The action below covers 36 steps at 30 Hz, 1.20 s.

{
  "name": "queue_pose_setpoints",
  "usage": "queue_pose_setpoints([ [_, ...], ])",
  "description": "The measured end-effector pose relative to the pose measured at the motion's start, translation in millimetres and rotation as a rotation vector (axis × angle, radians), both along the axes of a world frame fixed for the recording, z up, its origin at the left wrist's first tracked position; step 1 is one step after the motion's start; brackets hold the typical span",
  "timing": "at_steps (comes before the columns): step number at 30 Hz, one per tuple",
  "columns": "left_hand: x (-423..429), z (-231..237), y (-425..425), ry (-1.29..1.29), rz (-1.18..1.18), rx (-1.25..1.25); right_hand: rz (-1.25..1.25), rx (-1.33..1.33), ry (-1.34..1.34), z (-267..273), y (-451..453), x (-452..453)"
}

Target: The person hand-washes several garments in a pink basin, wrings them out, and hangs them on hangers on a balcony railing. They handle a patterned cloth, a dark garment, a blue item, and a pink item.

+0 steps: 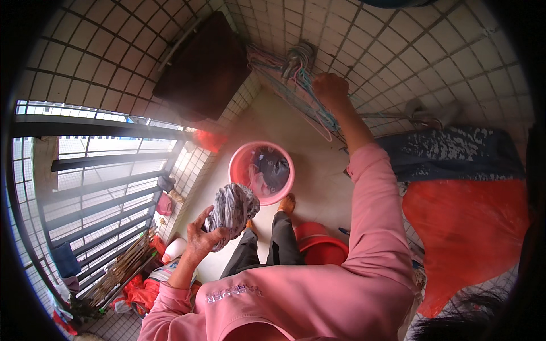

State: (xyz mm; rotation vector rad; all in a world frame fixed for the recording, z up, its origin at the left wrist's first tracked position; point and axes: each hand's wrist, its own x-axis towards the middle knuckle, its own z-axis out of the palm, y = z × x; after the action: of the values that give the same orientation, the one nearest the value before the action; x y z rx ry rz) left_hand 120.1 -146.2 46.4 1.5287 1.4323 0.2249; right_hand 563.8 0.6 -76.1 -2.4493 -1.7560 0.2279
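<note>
A crumpled bundle of grey patterned cloth point(230, 213) is gripped in my left hand point(202, 234), fingers and thumb around its near side. It is held above the floor, at the near edge of a pink plastic basin point(235, 172). Inside that basin lie dark wet-looking clothes point(275, 168) and a paler pink piece. My right arm is raised, and my right hand point(332, 90) is curled beside a bunch of thin wire clothes hangers point(305, 91) at the tiled wall. Whether its fingers close on a hanger is hidden. The hangers hang around a metal fixture point(294, 62).
By my feet is a red plastic basin point(326, 249). A dark panel point(209, 64) juts from the corner. Metal railings point(115, 187) run along the left, with bamboo sticks point(123, 264) and a white bottle point(175, 249) nearby. Red sheeting point(463, 226) covers something at right.
</note>
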Motion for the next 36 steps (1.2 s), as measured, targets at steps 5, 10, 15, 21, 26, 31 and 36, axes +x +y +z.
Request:
queue_pose_setpoints([
  [5,5.1,6.9,2.4,-0.003,0.058,-0.057,-0.124,-0.062,0.105,7.0,1.8,3.4],
  [10,-0.3,-1.2,0.9,0.023,0.048,-0.013,-0.088,-0.043,0.149,-8.4,18.2,-3.3],
  [15,0.7,2.1,-2.4,0.034,0.109,-0.06,0.128,-0.006,0.02,-5.7,34.0,-15.6],
  [21,2.2,0.7,-2.9,0.036,0.111,-0.046,0.225,0.186,0.14,-23.6,38.3,4.2],
  [26,12.0,3.5,0.3,-0.02,0.144,-0.092,0.014,0.238,0.351,-45.5,38.7,0.7],
  [31,15.7,1.7,1.0,-0.048,0.145,-0.125,0.113,0.414,0.31,-52.2,35.1,0.9],
  [36,16.2,0.9,2.6,0.004,0.12,-0.098,-0.128,0.597,0.388,-29.6,43.3,7.4],
])
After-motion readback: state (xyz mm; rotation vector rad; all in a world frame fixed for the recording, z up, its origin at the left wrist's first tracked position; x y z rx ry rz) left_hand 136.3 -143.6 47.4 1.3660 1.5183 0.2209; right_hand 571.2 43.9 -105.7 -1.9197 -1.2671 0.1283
